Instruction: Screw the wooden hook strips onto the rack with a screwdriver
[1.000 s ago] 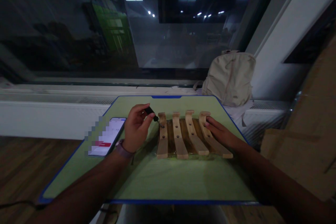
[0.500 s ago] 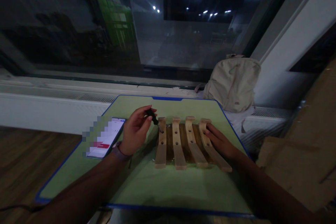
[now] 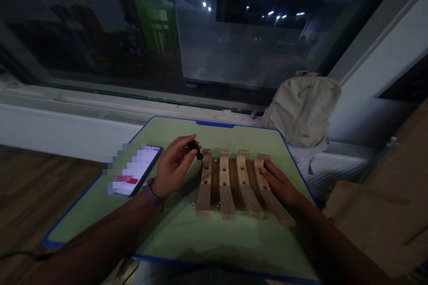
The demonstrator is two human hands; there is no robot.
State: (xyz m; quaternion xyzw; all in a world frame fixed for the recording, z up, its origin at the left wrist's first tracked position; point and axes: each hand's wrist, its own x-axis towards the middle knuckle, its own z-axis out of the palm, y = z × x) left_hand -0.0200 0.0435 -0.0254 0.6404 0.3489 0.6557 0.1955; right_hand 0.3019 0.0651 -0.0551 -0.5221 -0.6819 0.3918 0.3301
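Observation:
In my left hand (image 3: 175, 162) is a small screwdriver with a black handle (image 3: 194, 148), pinched between thumb and fingers. Its thin tip reaches the upper hole of the leftmost curved wooden piece (image 3: 203, 196). Several such pieces lie side by side across a brown, shiny slab (image 3: 215, 187), each with two dark holes. My right hand (image 3: 279, 182) grips the upper part of the rightmost wooden piece (image 3: 276, 207); some of its fingers are hidden behind the wood.
Everything rests on a green folding table (image 3: 174, 231) with a blue rim. A phone (image 3: 142, 169) with a lit screen lies left of my left wrist. A beige backpack (image 3: 302, 109) leans by the window behind. Cardboard (image 3: 371, 213) stands at the right.
The view has tilted and shifted slightly. My left hand keeps the screwdriver at the same hole, with its handle turned a little. My right hand stays on the rightmost wooden piece.

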